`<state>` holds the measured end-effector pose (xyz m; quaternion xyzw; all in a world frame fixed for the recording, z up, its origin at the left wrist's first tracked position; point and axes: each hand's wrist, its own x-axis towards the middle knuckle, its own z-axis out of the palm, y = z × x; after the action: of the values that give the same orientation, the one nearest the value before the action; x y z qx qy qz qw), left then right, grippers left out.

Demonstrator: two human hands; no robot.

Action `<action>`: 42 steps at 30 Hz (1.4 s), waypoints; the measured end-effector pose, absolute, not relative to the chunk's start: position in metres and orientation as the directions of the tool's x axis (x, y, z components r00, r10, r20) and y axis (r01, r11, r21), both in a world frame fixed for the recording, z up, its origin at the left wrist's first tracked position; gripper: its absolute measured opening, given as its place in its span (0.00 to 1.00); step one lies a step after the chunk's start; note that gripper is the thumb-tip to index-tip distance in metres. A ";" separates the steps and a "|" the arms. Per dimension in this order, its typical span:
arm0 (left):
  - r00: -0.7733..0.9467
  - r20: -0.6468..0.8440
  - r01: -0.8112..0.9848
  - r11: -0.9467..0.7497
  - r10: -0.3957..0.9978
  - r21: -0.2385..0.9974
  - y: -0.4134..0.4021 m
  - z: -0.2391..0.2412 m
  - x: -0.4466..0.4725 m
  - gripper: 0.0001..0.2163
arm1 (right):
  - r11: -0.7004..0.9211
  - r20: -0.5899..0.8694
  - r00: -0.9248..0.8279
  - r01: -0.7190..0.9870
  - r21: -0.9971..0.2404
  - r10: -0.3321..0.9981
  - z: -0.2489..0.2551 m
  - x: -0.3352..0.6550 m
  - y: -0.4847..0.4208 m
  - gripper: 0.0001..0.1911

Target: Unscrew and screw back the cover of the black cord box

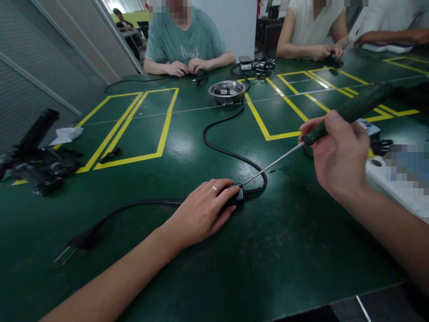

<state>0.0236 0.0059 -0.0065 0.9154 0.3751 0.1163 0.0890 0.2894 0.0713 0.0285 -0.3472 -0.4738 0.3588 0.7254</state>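
Observation:
My left hand (pixel 209 208), a ring on one finger, is closed over a small black inline box (pixel 239 195) on a power cord and presses it to the table. Much of the box is hidden under the fingers. My right hand (pixel 342 156) grips a screwdriver (pixel 355 105) with a thick dark green body, held at a slant. Its long thin metal shaft reaches down left, and the tip meets the top of the box by my left fingertips. The black cord (pixel 221 150) curves away from the box; at its other end lies a two-pin plug (pixel 83 240).
A shiny metal bowl (pixel 227 91) holds small dark parts. Black cables (pixel 261 67) lie coiled behind it. Bundled black items (pixel 43 165) sit at left, and a white object (pixel 398 183) at right. Yellow tape marks the green table (pixel 284 268). Other people sit across, their hands on parts.

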 end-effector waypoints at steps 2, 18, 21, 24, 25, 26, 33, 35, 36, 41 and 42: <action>0.691 0.146 0.667 -0.703 0.708 0.246 0.006 -0.006 0.024 0.17 | 0.493 0.435 0.288 -0.172 -0.853 0.853 0.029 0.288 0.071 0.08; 0.681 0.138 0.683 -0.692 0.719 0.234 0.004 -0.005 0.024 0.18 | 0.429 0.399 0.158 -0.302 -0.852 0.903 0.026 0.294 0.069 0.05; 0.681 0.135 0.684 -0.692 0.719 0.231 0.004 -0.004 0.024 0.18 | 0.425 0.382 0.199 -0.263 -0.866 0.902 0.028 0.293 0.068 0.03; 0.680 0.130 0.690 -0.689 0.722 0.220 0.004 -0.005 0.023 0.18 | 0.435 0.355 0.306 -0.253 -0.864 0.883 0.033 0.294 0.074 0.05; 0.679 0.126 0.692 -0.688 0.723 0.217 0.004 -0.005 0.023 0.18 | 0.467 0.370 0.360 -0.234 -0.853 0.856 0.034 0.296 0.078 0.06; 0.679 0.123 0.694 -0.687 0.724 0.215 0.004 -0.006 0.023 0.18 | 0.511 0.400 0.418 -0.197 -0.837 0.816 0.035 0.298 0.081 0.07; 0.666 0.119 0.713 -0.675 0.737 0.191 0.004 -0.007 0.018 0.20 | 0.683 0.641 0.562 0.174 -0.710 0.523 0.036 0.313 0.101 0.07; 0.652 0.123 0.727 -0.663 0.748 0.178 0.004 -0.005 0.012 0.22 | 0.687 0.660 0.566 0.211 -0.695 0.494 0.036 0.314 0.101 0.06; 0.646 0.131 0.731 -0.659 0.752 0.174 0.004 -0.004 0.008 0.23 | 0.686 0.665 0.567 0.224 -0.692 0.486 0.035 0.314 0.101 0.07; 0.645 0.225 0.720 -0.679 0.730 0.143 0.007 0.007 -0.011 0.23 | 0.654 0.647 0.581 0.243 -0.717 0.494 0.033 0.314 0.102 0.06; 0.647 0.230 0.719 -0.682 0.727 0.134 0.007 0.008 -0.014 0.23 | 0.650 0.640 0.584 0.236 -0.722 0.499 0.032 0.314 0.103 0.05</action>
<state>-0.0136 0.0074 0.0079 0.9073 0.3984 0.1337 0.0153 0.3137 0.1025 0.0318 -0.4098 -0.4482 0.0830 0.7901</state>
